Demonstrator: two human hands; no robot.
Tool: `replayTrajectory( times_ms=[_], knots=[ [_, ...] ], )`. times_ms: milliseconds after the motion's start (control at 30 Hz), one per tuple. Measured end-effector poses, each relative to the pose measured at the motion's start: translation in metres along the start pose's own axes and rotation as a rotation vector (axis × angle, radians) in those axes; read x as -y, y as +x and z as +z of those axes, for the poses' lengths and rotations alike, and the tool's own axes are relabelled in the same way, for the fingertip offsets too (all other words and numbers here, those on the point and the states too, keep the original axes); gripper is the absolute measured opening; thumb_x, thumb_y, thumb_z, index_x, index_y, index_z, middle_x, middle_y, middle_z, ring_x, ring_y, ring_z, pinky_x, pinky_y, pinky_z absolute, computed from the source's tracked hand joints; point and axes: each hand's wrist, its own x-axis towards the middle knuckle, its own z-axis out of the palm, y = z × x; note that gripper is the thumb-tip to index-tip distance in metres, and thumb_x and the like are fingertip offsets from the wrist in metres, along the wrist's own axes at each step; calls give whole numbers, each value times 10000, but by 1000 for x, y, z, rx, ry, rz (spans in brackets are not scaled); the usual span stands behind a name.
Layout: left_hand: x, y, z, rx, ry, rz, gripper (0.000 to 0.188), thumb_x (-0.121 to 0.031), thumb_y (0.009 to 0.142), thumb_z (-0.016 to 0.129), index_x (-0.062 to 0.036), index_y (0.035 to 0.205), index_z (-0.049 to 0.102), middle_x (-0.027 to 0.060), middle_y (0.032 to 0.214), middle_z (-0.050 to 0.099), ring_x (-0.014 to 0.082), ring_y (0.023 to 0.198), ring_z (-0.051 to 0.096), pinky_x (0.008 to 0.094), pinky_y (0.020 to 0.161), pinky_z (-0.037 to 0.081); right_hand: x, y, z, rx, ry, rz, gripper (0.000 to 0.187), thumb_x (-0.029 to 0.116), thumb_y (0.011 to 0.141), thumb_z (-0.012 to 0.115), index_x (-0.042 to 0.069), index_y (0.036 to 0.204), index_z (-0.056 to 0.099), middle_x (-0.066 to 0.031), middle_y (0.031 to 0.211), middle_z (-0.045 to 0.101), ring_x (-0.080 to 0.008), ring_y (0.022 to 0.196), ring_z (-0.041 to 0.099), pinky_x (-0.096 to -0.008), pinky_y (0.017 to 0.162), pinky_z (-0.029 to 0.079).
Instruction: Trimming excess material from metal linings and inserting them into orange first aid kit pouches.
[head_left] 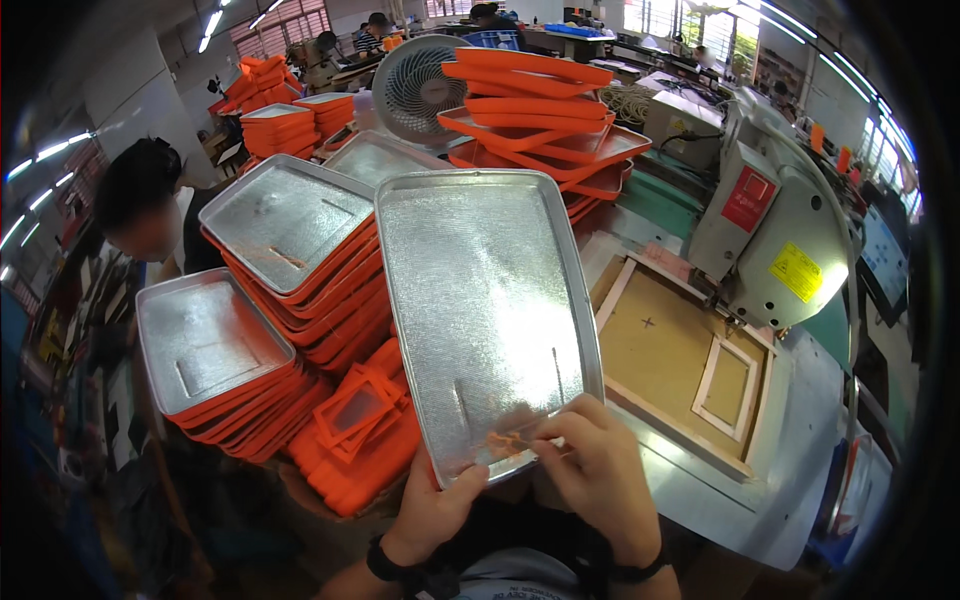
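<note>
A shallow rectangular piece with a silver, textured inner face [480, 270] and a raised rim stands tilted up before me. My left hand [437, 510] grips its lower left corner, thumb on the silver face and fingers behind. Near the lower edge, loose orange threads [505, 440] lie on the silver lining. Right beside those threads my right hand [590, 465] is closed in a pinch; what it holds, if anything, is too small to make out. Two slit-like marks show in the lining above the threads.
Stacks of similar orange-backed silver pieces [290, 220] stand to the left, with orange frames [360, 410] below. More orange pieces [530, 110] pile up behind, near a fan [420, 90]. At right a sewing machine [780, 220] overhangs a wooden template [650, 350]. A person [140, 200] is at far left.
</note>
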Motion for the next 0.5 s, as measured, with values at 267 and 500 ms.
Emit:
replayTrajectory(
  times_ms=[267,500],
  knots=[
    [-9,-2,6,52,47,16,523,-16,900,609,1,1372,385,92,1240,563,142,1099,560,289,941,459,10,6,21,112,10,-83,178,82,784,732,29,871,586,-91,861,590,-257,719,616,-344,626,498],
    [-5,-3,4,5,119,49,534,-23,890,615,6,1373,389,96,1225,566,163,1089,569,307,936,459,-11,-8,-30,314,707,16,117,104,867,699,23,887,617,-77,817,588,-234,654,585,-321,613,471]
  ],
)
